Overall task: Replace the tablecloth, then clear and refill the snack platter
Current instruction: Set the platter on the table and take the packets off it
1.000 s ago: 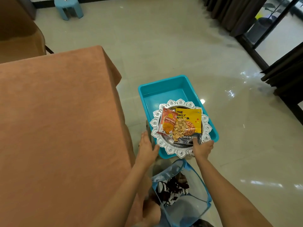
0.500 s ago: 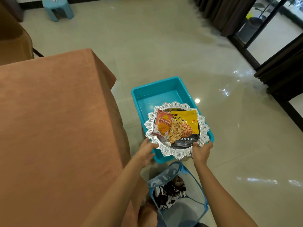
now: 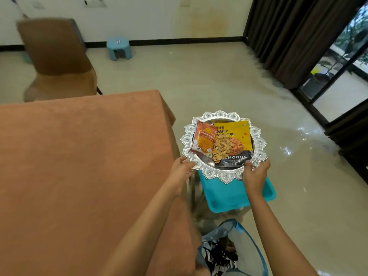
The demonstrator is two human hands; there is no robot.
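Both hands, left and right, grip the silver platter (snack packets aboard) above a teal bin.

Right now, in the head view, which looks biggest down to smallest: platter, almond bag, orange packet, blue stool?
1. platter
2. almond bag
3. orange packet and blue stool: about alike. The stool is far off, so unranked.

the bench is covered edge to edge by a rust-orange tablecloth, which lies smooth and hangs over the right corner. on the glossy beige floor stand a cloth-covered chair behind the bench, a small blue stool by the wall, and a blue mesh bag near the bench's right side. a teal tub sits just beside the bench; what it rests on is hidden.
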